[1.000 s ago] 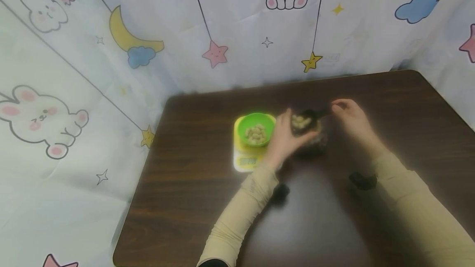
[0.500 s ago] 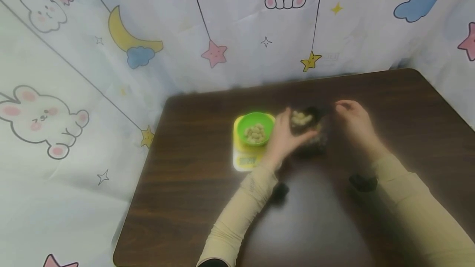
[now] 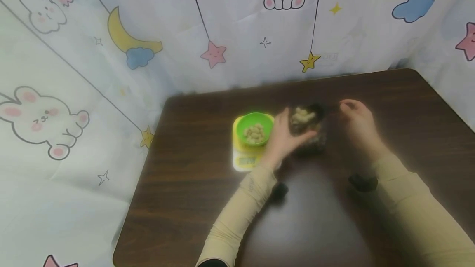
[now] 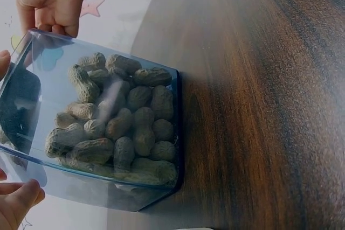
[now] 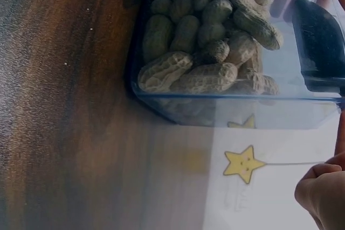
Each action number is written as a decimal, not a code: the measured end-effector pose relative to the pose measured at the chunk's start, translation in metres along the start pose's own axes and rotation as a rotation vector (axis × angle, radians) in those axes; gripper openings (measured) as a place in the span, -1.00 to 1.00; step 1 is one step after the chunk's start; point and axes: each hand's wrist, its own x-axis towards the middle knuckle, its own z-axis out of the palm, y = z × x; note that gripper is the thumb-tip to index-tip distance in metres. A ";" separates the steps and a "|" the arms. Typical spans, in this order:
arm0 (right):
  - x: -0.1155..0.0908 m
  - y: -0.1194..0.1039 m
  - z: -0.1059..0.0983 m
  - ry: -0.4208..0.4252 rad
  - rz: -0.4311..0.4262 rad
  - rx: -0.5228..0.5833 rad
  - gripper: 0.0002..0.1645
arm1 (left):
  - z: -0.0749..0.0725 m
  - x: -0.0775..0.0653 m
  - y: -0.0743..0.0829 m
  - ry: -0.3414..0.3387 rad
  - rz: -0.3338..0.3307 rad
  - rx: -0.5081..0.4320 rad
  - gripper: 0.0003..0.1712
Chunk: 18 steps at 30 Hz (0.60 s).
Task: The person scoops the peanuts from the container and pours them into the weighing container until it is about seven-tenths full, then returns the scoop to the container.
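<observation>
A clear plastic box (image 4: 49, 87) with a blue tint stands on the table, heaped with unshelled peanuts (image 4: 124, 122). My left hand (image 3: 283, 139) holds the box's near left side, thumb and fingers spread around its rim. To the right of the box, my right hand (image 3: 358, 118) has curled fingers pinching the thin dark handle of a black scoop. The scoop's head (image 5: 322, 41) is inside the box near the top, above most of the peanuts. Just left of my left hand is a green bowl (image 3: 254, 117) of peanuts, on a yellow and white kitchen scale (image 3: 239, 167).
The dark wooden table (image 3: 185, 201) has rounded corners. A white curtain (image 3: 241, 19) with cartoon bunnies, stars and moons hangs behind it and along the left. Dark wrist-camera mounts (image 3: 363, 182) sit below both forearms.
My right hand has moved slightly to the right, and the scoop's head has shifted right and a little back within the box. My left hand stays on the box.
</observation>
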 end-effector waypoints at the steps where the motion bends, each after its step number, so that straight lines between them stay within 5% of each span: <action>1: 0.000 -0.001 0.000 0.001 0.001 0.004 -0.91 | 0.000 0.000 0.000 -0.001 0.002 0.001 0.29; 18: 0.000 -0.020 0.027 -0.078 -0.077 0.123 -0.83 | -0.038 0.000 0.000 0.024 0.025 0.050 0.29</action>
